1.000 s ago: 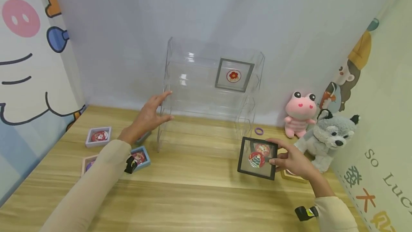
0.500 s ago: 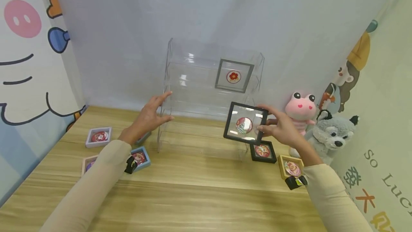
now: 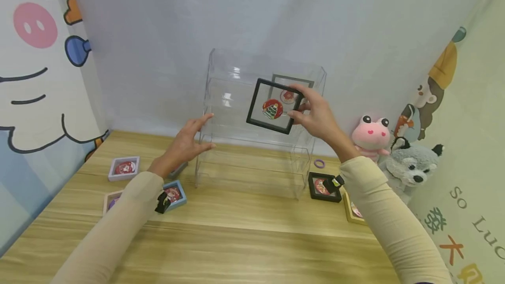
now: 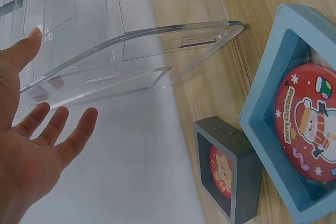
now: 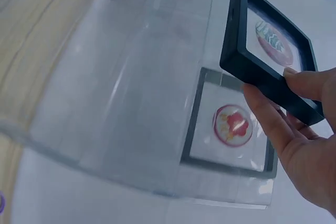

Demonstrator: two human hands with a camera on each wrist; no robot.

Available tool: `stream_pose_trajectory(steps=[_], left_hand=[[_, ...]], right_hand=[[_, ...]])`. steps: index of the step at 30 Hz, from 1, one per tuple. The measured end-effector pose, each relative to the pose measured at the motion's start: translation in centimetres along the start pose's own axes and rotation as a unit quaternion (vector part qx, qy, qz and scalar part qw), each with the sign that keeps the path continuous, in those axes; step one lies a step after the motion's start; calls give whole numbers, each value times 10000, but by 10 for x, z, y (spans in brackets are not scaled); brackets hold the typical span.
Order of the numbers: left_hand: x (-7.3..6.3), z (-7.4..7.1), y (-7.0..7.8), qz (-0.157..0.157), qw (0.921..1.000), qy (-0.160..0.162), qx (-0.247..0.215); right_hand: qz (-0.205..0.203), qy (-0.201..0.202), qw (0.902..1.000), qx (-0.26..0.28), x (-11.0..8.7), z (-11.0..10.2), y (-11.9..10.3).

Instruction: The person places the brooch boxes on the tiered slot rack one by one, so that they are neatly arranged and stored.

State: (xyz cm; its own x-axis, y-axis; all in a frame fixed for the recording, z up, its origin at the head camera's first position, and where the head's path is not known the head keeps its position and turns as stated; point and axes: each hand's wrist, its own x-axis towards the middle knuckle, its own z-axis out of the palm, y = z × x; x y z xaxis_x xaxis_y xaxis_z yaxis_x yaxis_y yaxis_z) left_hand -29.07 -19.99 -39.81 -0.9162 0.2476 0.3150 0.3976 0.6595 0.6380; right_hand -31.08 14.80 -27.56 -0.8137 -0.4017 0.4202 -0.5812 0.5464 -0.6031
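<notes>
A clear acrylic tiered rack point(image 3: 236, 133) stands at the back of the table. My right hand point(image 3: 317, 115) pinches the right edge of a black square display frame point(image 3: 252, 104) with a Christmas-tree badge inside, held up in front of the rack. Behind it, a grey frame point(image 3: 292, 79) with a red flower badge leans on an upper tier; the held frame partly covers it. At the rack's left side is my left hand point(image 3: 185, 146), its fingers spread and thumb apart. In the left wrist view those fingers point(image 4: 79, 137) lie along the clear side panel, and contact is hard to tell.
Left on the table point(image 3: 221, 249) lie a lilac frame point(image 3: 114, 174), a blue frame point(image 3: 183, 199), a small dark grey frame point(image 4: 247, 182) and a pinkish frame point(image 3: 106, 205). Right are a black frame point(image 3: 313, 192), a yellow frame point(image 3: 350, 216), a purple ring point(image 3: 319, 164) and two plush toys point(image 3: 371, 137).
My right hand has lifted the black frame from the table's right side, up and leftward to the rack's upper tiers. My left hand has stayed at the rack's left side.
</notes>
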Motion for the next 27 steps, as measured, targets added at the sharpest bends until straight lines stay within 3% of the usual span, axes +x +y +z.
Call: stream_pose_trajectory(steps=[8,11,16,27], left_hand=[[0,0,0,-59,10000,19,62],[0,0,-1,0,10000,57,37],[1,1,-1,30,9999,95,82],[0,3,-1,1,9998,152,114]], right_hand=[[-305,281,9975,-572,36,18,-26],[-368,411,9970,-544,48,24,-34],[-360,760,9932,-806,67,35,-44],[-121,952,9893,-1102,90,50,-52]])
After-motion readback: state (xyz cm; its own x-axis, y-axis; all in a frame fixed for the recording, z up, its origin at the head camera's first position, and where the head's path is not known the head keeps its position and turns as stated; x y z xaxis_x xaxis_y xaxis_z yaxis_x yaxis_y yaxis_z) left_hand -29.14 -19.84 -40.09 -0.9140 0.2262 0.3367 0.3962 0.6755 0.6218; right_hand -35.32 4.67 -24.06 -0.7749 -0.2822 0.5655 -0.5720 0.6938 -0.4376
